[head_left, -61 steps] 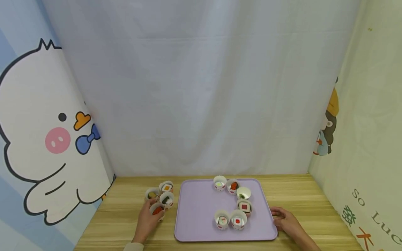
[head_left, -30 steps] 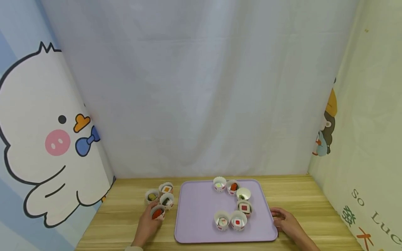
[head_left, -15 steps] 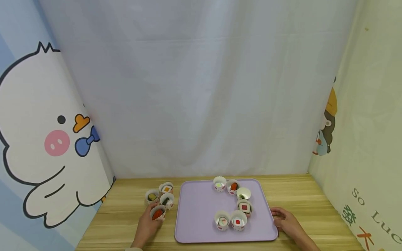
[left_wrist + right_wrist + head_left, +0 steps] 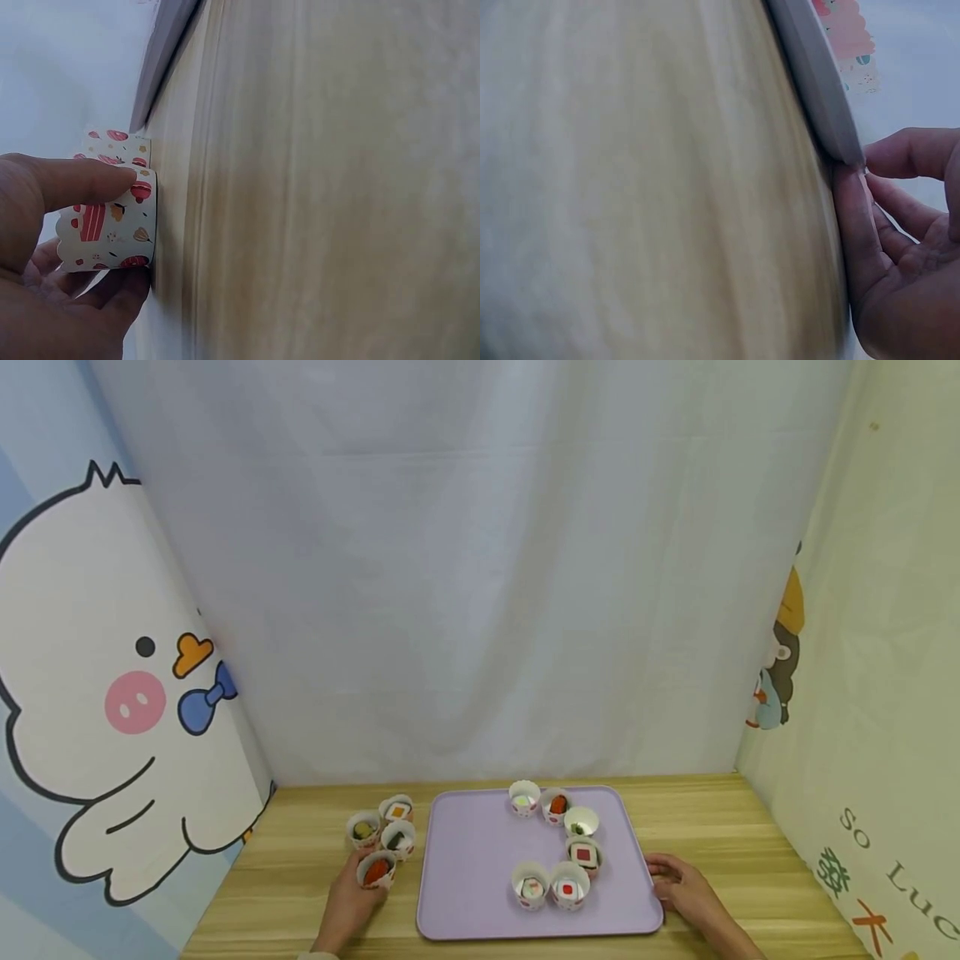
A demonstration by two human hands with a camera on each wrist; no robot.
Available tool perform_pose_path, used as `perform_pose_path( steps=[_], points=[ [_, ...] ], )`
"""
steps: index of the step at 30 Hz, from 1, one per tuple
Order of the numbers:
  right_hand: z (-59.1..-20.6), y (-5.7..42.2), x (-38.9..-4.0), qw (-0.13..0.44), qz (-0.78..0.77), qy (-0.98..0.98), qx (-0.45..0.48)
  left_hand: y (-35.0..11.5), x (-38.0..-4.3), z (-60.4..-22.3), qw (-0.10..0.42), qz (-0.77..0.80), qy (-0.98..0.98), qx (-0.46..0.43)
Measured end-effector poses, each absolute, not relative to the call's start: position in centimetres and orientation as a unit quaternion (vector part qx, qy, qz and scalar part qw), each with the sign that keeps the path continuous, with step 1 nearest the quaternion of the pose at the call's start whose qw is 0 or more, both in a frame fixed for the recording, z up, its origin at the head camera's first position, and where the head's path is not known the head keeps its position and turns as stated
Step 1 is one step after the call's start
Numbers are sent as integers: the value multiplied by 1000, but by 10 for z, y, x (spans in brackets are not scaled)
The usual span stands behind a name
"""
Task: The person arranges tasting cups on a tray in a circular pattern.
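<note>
My left hand (image 4: 350,897) grips a paper baking cup (image 4: 377,869) with an orange-red sushi-like piece inside; it stands on the wooden table left of the tray. In the left wrist view the thumb (image 4: 90,181) presses one side of the printed cup (image 4: 112,225), with fingers on the other. Three more cups cluster beside it: one with a yellow-topped piece (image 4: 363,830), one with an orange-centred piece (image 4: 397,810), one with a dark piece (image 4: 398,840). At the lilac tray's (image 4: 465,860) right edge, my right hand (image 4: 686,893) pinches the rim (image 4: 840,142) between thumb and fingers.
Several cups holding small pieces stand on the tray, including a back one (image 4: 525,799), a red-square one (image 4: 583,856) and two near the front (image 4: 531,887). A pale curtain (image 4: 480,610) hangs behind the table, with printed cloths (image 4: 862,693) at both sides.
My left hand's fingers have come down slightly around the orange-red cup, uncovering more of the cup behind. Cups, tray and right hand stay where they were.
</note>
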State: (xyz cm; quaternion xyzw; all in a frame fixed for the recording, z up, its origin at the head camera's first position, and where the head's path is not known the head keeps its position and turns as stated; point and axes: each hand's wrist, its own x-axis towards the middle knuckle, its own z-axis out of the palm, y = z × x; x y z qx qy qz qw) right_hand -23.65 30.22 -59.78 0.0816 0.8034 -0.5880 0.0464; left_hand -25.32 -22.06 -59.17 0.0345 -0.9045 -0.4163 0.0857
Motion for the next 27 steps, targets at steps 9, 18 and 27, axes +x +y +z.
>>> perform_pose_path(
  steps=[9,18,27],
  points=[
    [-596,301,-235,47,-588,803,84,-220,-252,-594,91,-426,-900,36],
    [-595,300,-234,45,-586,805,83,-218,-252,-596,95,-431,-897,36],
    [-594,299,-233,42,-583,807,84,-219,-254,-599,75,-427,-901,29]
  ],
)
